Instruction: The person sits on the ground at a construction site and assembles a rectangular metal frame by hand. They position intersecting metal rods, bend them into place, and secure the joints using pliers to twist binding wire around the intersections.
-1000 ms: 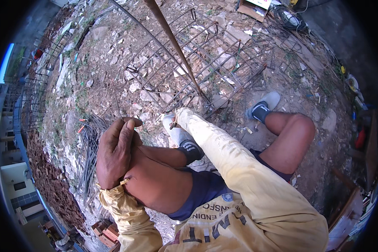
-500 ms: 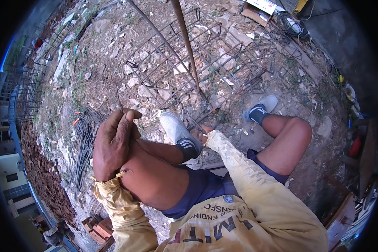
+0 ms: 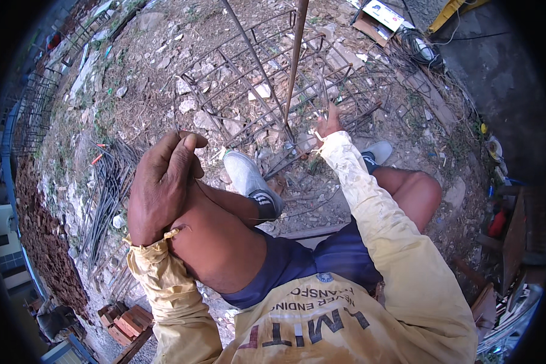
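Observation:
My left hand rests over my left knee, fingers curled and thumb pressed against them. What looks like a thin wire sticks up from the pinch; most of it is hidden. Out in front, my right hand is closed on a slim grey metal tool, its exact kind unclear. It is close to a cage of steel reinforcing bars lying on the rubble. Two long bars rise at a slant from the near part of that cage.
Cut black rods lie in a bundle left of my knee. Bricks are stacked at lower left. An open cardboard box and a coil of dark cable lie at far right. My shoe stands beside the cage on rough stony ground.
My right hand has moved forward and right with the tool, from beside my left shoe to the near right side of the cage. My left hand keeps its grip on the knee.

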### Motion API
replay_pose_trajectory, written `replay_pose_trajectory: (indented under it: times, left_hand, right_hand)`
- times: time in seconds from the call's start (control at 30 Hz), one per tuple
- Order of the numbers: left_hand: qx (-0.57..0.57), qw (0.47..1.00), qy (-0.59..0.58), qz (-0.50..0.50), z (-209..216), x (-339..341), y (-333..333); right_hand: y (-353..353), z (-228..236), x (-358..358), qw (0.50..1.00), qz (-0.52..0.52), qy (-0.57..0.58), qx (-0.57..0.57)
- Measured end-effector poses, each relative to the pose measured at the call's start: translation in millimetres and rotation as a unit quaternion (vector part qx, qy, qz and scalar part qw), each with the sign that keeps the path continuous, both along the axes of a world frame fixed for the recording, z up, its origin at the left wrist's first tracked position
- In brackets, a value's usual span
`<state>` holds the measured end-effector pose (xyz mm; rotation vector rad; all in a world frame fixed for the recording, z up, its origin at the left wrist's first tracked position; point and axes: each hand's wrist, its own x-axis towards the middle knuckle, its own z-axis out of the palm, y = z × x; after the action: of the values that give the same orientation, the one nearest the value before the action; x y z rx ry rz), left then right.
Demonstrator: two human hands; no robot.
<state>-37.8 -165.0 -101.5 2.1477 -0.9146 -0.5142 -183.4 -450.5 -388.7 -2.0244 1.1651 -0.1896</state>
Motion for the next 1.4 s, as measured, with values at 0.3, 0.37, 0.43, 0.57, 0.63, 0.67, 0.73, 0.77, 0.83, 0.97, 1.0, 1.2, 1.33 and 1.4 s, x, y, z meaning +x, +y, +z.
replay_pose_trajectory:
  times: [0.3,0.37,0.43,0.57,0.63,0.67,0.73,0.77,0.83,0.97,1.0,1.2,1.33,1.4]
  left_hand:
    - [-0.024,0.999,0.025,0.023,-10,10,19]
    - [-0.022,0.999,0.023,0.017,-8,9,16]
    - [-0.025,0.999,0.016,0.02,-8,7,17]
    - [-0.025,0.999,0.039,0.017,-6,5,13]
    - [-0.019,0.998,0.047,0.036,-10,10,23]
    - [-0.018,0.998,0.038,0.037,-7,10,28]
    - [-0.022,0.996,0.056,0.059,-4,8,26]
    - [-0.026,0.997,0.044,0.06,-7,9,28]
    - [-0.034,0.995,0.041,0.087,-9,13,39]
    - [-0.054,0.987,-0.006,0.154,-17,23,85]
    - [-0.083,0.979,0.0,0.187,-16,17,95]
    - [-0.219,0.92,0.278,0.168,-29,-54,52]
    - [-0.193,0.87,0.442,0.106,-99,-86,-16]
    - [-0.213,0.815,0.523,0.129,-137,-97,-50]
  right_hand:
    - [-28,70,-9,0.813,0.446,0.361,-0.099]
    - [-73,4,-29,0.891,0.365,0.266,-0.041]
    - [-75,-31,-34,0.962,0.245,0.088,-0.083]
    - [-44,-72,-44,0.935,0.207,0.201,-0.205]
    - [-9,-22,-20,0.726,0.521,0.421,-0.154]
    - [0,-1,-22,0.786,0.457,0.392,-0.144]
    - [-11,4,-34,0.895,0.311,0.319,-0.022]
    - [-13,-16,-50,0.927,0.235,0.276,0.101]
    - [-30,-64,-84,0.922,0.06,0.18,0.337]
    - [-9,-64,-78,0.895,0.026,0.055,0.441]
    - [6,-40,-77,0.907,0.016,-0.002,0.422]
    - [16,46,-60,0.897,0.007,-0.37,0.242]
    - [14,86,-60,0.81,0.135,-0.44,0.364]
    - [55,111,-67,0.808,0.089,-0.41,0.414]
